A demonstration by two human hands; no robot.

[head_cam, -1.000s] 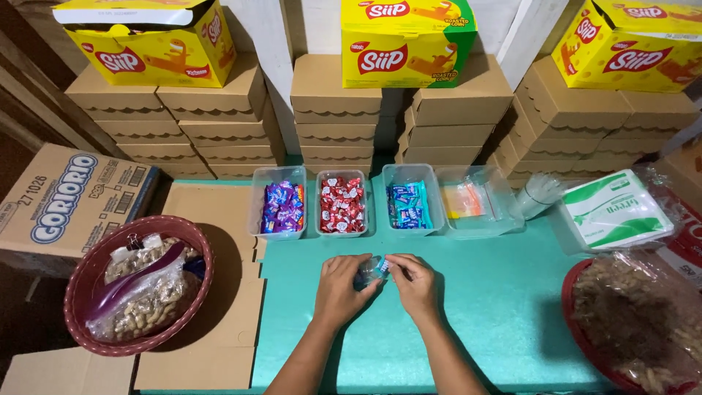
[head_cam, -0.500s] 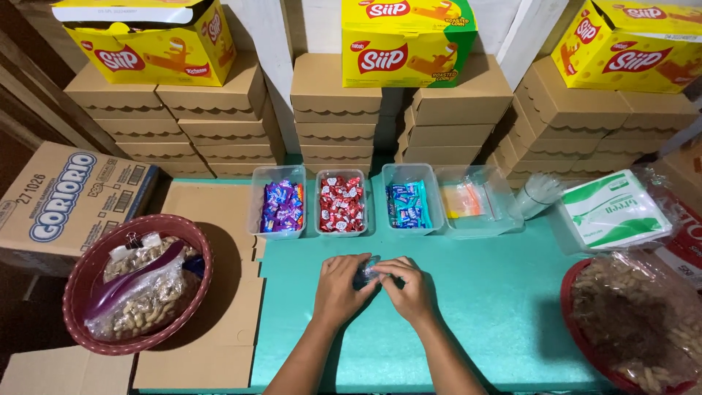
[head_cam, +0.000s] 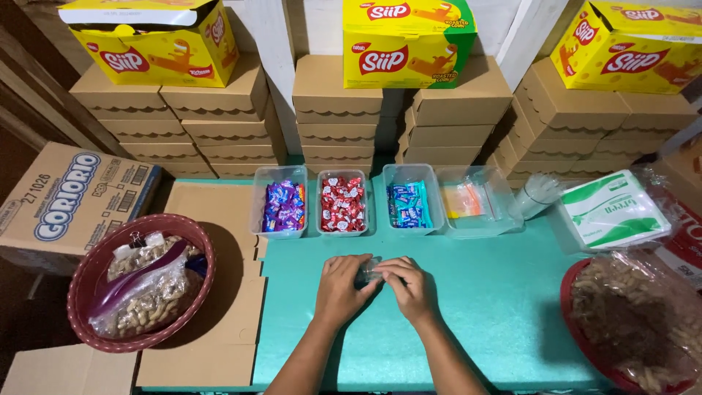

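Though my view is partly blocked, I see my left hand point(head_cam: 340, 289) and right hand point(head_cam: 411, 287) pinching a small clear packet point(head_cam: 368, 271) on the teal table point(head_cam: 512, 292); probably light, crinkly, slippery, best held by its edges.

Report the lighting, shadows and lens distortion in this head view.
Head view: even overhead light on the teal table, left edge falling dark; soft shadows beneath the left hand and right hand; wide-angle bowing tilts the cardboard box stacks outward; the small clear item between the fingers is indistinct.
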